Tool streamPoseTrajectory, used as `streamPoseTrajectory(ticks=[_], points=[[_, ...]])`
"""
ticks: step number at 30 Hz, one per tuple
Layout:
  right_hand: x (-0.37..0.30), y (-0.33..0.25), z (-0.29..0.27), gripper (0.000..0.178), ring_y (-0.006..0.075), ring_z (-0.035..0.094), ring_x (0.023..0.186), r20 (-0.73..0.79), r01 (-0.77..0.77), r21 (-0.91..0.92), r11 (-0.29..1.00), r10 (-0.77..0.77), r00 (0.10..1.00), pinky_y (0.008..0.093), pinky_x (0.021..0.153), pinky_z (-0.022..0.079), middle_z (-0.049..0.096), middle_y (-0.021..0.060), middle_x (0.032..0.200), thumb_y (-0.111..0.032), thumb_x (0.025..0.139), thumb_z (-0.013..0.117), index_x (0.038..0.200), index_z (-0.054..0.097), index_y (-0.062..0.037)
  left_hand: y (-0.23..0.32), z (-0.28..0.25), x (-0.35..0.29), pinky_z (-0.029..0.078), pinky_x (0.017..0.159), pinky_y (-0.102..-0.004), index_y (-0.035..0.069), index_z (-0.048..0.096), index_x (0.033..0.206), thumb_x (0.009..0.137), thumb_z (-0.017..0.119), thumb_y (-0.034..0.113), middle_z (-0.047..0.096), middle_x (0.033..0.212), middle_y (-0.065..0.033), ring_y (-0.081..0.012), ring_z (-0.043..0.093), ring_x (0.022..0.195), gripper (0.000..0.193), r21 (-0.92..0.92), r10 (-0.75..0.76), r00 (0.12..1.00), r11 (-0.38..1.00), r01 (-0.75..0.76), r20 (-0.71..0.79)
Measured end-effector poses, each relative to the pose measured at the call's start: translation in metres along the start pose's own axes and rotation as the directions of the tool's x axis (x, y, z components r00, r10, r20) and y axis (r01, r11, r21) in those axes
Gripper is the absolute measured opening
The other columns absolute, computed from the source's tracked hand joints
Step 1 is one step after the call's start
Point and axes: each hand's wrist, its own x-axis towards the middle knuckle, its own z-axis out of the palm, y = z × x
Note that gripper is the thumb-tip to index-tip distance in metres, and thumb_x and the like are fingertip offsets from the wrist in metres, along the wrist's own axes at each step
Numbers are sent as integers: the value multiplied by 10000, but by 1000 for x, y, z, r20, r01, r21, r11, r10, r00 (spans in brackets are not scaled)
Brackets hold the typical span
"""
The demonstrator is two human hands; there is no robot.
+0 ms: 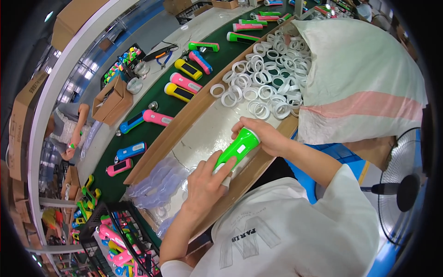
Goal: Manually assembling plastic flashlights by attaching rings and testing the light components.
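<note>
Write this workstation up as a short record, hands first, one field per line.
Left hand: around the lower end of a green flashlight
Right hand: at its white-rimmed head
Tray: beneath the hands, holding heaped white rings
Belt: green, carrying multicoloured flashlights
Sack: white, pink-striped, right of the rings
Crate: black, lower left, flashlights inside

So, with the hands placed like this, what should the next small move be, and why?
Probably a slight twist of the white rim by the right hand, to check that it sits snug: the left hand steadies the green flashlight, and the right is at its rim end. Similar loose rings lie in the tray.
</note>
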Motion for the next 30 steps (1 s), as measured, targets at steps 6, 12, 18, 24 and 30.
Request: streamPoseTrajectory(ticks=[6,12,18,24,30], points=[[-5,-22,-19,383,175,574,874,87,517,-512,687,-557,826,322,794,476,587,83,927,-315,1002,335,1053,581,-26,1,6,40,488,832,-299,0,534,1279,805,689,58,639,1103,-183,-248,648,981,502,-740,-256,963,631,232,84],[25,-52,-44,419,137,586,848,41,425,-495,758,-467,883,297,786,492,584,62,905,-384,1002,355,1078,600,-53,-1,33,66,512,756,-337,-19,506,1292,846,660,97,635,1096,-163,-257,656,882,487,-707,-305,952,678,203,-19],[18,-49,-31,446,249,605,1047,6,341,414,844,-377,926,421,936,500,611,122,1074,-366,925,586,1238,470,-71,27,61,66,494,585,-306,33,357,1384,875,630,431,575,1155,-177,-213,601,737,701,-804,-305,862,-568,176,405],[11,-40,-5,290,303,609,1015,-15,374,461,805,-415,910,455,931,500,588,140,1020,-293,845,672,966,494,-98,45,45,65,476,549,-268,23,535,1070,790,705,62,599,805,-61,-139,567,605,330,-849,-350,774,-244,469,528],[7,-28,16,302,308,609,923,171,136,831,540,-480,861,442,933,486,568,138,933,-340,822,665,772,434,-153,68,35,40,377,443,-265,30,455,1243,809,713,228,490,751,-73,-145,479,554,542,-358,166,887,-871,337,431]])
